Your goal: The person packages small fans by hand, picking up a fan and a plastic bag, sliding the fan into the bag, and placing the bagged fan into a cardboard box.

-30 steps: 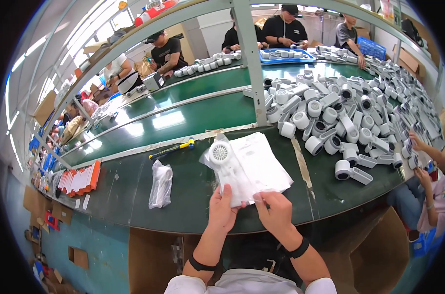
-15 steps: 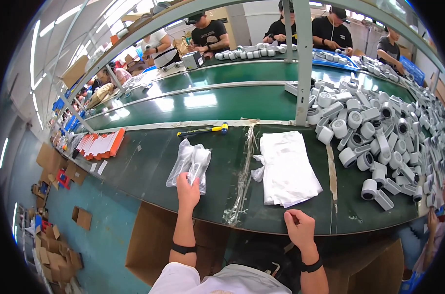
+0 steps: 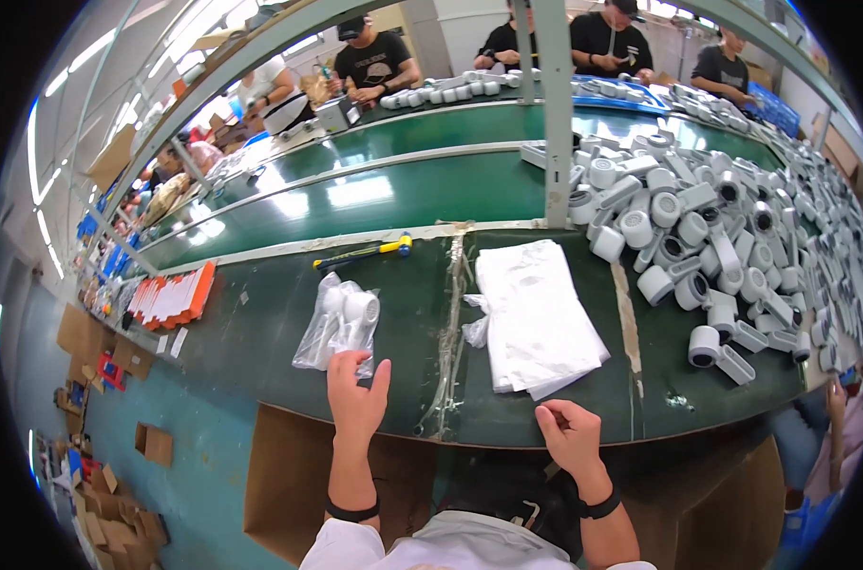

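A clear plastic bag (image 3: 308,349) lies on the dark green bench with white and grey rounded devices (image 3: 357,310) inside it. Just below its near edge is my left hand (image 3: 357,399), open, thumb and fingers apart. Whether a fingertip still touches the bag is hard to tell. My right hand (image 3: 574,439) hovers at the bench's front edge, fingers curled closed, with nothing visible in them. Beyond it lies a stack of flat white plastic bags (image 3: 536,313), with a crumpled clear piece at its left side.
A yellow and black hammer (image 3: 365,252) lies behind the bagged devices. Many loose white devices (image 3: 664,209) are heaped at right. Orange-edged white cards (image 3: 173,296) sit at left. A metal post (image 3: 558,123) rises at the back. Cardboard boxes stand beneath the bench; co-workers sit across the green conveyor.
My left hand has let go of the bagged devices and drawn back toward me, its fingers spreading. My right hand stays curled. The whole view has shifted slightly.
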Tool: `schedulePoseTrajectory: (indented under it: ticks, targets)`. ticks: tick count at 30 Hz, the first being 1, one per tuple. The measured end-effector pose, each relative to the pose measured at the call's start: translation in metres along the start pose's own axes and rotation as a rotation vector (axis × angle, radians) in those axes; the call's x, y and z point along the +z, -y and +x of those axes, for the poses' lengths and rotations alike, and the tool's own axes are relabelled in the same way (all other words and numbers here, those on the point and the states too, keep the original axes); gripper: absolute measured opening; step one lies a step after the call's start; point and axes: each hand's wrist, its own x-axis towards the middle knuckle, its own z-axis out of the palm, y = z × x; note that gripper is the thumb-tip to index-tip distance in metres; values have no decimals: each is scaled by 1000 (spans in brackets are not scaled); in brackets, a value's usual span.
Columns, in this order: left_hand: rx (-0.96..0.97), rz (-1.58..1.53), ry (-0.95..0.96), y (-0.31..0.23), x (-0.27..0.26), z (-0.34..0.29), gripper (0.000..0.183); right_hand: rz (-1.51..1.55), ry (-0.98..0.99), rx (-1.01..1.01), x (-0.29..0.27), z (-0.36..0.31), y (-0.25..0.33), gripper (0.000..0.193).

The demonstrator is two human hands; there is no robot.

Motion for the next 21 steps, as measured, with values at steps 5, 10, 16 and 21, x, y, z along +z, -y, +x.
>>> schedulePoseTrajectory:
  ticks: [5,10,16,21]
  targets:
    - [145,218,-301,43,-8,22,32,109,34,54,-5,-6,-2,11]
    - [-282,-73,87,68,-31,40,40,19,10,51,-4,-8,-3,11]
    - [-272,-78,75,87,-22,44,36,-37,-5,-17,1,-9,-2,11]
    - [-221,171,-21,85,-24,45,23,-55,0,-31,-1,-8,-7,11]
